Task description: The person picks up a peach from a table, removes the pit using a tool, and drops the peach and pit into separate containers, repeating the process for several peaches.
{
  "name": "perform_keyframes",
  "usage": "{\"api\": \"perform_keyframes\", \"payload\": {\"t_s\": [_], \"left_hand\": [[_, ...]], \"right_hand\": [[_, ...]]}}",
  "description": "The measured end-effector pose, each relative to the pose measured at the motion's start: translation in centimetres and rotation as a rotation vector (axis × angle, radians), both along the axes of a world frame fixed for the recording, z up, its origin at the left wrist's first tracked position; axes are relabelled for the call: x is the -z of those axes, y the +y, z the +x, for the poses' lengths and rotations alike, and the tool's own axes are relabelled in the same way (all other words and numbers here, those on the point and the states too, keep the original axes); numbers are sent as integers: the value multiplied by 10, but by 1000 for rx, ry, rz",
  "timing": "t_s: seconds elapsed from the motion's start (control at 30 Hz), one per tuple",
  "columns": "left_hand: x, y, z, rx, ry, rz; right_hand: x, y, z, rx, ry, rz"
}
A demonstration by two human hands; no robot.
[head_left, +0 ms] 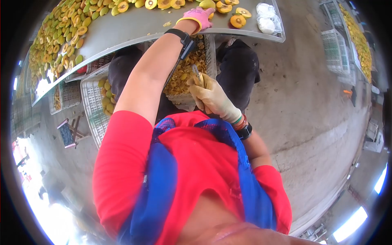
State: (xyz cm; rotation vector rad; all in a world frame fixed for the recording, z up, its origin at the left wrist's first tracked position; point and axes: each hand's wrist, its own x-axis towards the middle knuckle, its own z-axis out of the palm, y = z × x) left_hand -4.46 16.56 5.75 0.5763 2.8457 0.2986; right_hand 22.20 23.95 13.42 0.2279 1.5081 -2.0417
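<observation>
My left hand [199, 18], in a pink glove with a yellow cuff, reaches over the near edge of the metal table [143, 22]. Its fingers are curled on a yellow-green fruit [211, 16], partly hidden by the glove. Beside it lie a whole-looking fruit [207, 4] and several cut halves [238, 21] with orange flesh and dark hollows. Closer to my body, my right hand [212, 96], in a cream glove, is closed round a small knife [197, 74], its short blade pointing up and away from me. The knife's handle is mostly hidden.
A large heap of fruit [67, 30] covers the table's left. A clear bag with white contents [267, 19] lies at the right corner. Between my knees stands a crate of cut pieces [183, 77]. A white crate [93, 102] stands left, a wooden stool [70, 132] beyond.
</observation>
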Motion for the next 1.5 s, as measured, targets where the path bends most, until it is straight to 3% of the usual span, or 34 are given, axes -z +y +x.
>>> {"api": "perform_keyframes", "payload": {"t_s": [0.1, 0.23, 0.33, 0.43, 0.53, 0.67, 0.83, 1.0, 1.1, 1.2, 1.4, 1.43, 1.5], "left_hand": [[14, -4, -14, 25, 56, -21], [15, -39, -10, -27, -211, 521], [-34, -72, 40, -174, -541, 1040], [-46, -105, 80, -53, -852, 1447], [-61, -122, 116, -111, -928, 1507], [-67, -134, 153, -148, -834, 1469], [-66, -134, 184, -144, -704, 1625], [-78, -128, 208, -62, -663, 1769], [-85, -129, 218, -62, -694, 1629], [-92, -127, 221, -234, -679, 1494], [-86, -113, 235, -68, -391, 1553], [-83, -111, 235, -45, -287, 1448], [-83, -109, 239, -55, -374, 1467]], "right_hand": [[1, 5, -3, 31, -22, -10], [1, 8, -4, 47, -40, -35], [13, 2, -5, 83, -15, -88], [14, -4, -9, 83, 46, -91], [7, -12, -10, 79, 134, -46], [0, -22, -8, 79, 196, -9], [-9, -25, 0, 51, 166, -20], [-15, -34, 4, 232, 193, -76], [-15, -33, 2, 328, 271, -30], [-15, -31, 1, 388, 331, 21], [-4, -34, -5, 545, 522, 171], [1, -35, -7, 556, 571, 246], [7, -35, -8, 584, 627, 357]]}}
